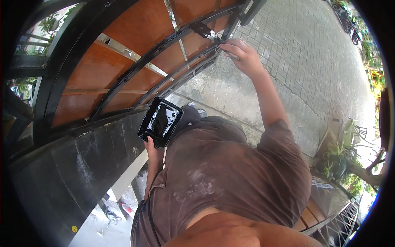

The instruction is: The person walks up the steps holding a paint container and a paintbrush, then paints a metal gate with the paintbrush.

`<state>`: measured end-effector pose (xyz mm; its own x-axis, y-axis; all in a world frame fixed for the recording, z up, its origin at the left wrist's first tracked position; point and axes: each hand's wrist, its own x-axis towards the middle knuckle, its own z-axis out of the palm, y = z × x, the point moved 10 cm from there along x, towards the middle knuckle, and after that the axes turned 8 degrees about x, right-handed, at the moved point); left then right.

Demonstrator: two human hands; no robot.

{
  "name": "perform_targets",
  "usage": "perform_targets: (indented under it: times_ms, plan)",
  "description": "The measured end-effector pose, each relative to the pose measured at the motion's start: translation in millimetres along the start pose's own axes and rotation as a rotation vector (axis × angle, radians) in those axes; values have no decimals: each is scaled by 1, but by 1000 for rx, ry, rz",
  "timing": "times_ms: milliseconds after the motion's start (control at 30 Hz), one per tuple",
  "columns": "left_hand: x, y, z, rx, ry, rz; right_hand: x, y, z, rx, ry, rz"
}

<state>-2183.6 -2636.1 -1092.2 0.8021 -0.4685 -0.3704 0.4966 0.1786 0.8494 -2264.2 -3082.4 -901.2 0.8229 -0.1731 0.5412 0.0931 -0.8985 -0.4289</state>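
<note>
My right hand [243, 57] is closed around the handle of a paintbrush [203, 30]. The brush's dark, paint-covered bristles lie at a black metal bar of a gate [142, 61] with orange-brown panels. Whether they press on the bar or hover just off it, I cannot tell. Lower down, my left hand [152, 149] grips the near end of a black rectangular tray [161, 142], thumb up at its rim. Glossy black paint [163, 119] sits in the tray, with bright reflections on it. Most of my left fingers are hidden beneath the tray.
Along the gate's foot runs a dark low wall [78, 164], close to my left arm. Grey paving [296, 61] spreads to the right. Potted plants [335, 158] stand at the right, and parked motorcycles [347, 22] at the far right. One shoe [201, 112] shows beneath me.
</note>
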Motion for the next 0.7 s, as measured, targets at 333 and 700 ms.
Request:
perform_targets:
  times_ms: [333, 700]
  plan:
    - [28, 23, 6, 45, -65, 1, -5, 33, -19, -22, 73, 200]
    - [42, 27, 23, -47, -125, -94, -17, 73, -39, -50, 174, 318]
